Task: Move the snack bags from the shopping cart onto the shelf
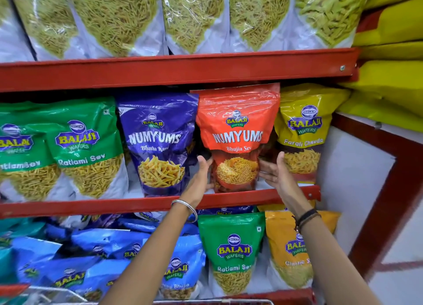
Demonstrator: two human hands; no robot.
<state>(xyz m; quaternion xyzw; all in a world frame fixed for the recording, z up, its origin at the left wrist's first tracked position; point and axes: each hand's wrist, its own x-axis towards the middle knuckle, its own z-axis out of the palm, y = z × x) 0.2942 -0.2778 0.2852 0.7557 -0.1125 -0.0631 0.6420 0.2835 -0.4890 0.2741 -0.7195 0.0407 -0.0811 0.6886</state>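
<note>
While crowded — red shelf [146, 205] (full)

Middle shelf [137, 205]: two green Ratlami Sev bags [87, 149], one purple Numyums bag [158, 142], one red Numyums bag [237, 130], one yellow Farali Chevda bag [304, 130]. Lower tier: one green bag [232, 252], one orange bag [286, 254], several blue bags [180, 268], count unclear. Hands: two.

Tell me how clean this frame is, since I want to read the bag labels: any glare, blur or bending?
Head view: glare streaks the glossy top of the red bag and the clear bags above; wide-angle bending curves the red shelf rail; edges soften, so the far-left green bag reads blurred; the left hand and right hand look sharp.
</note>
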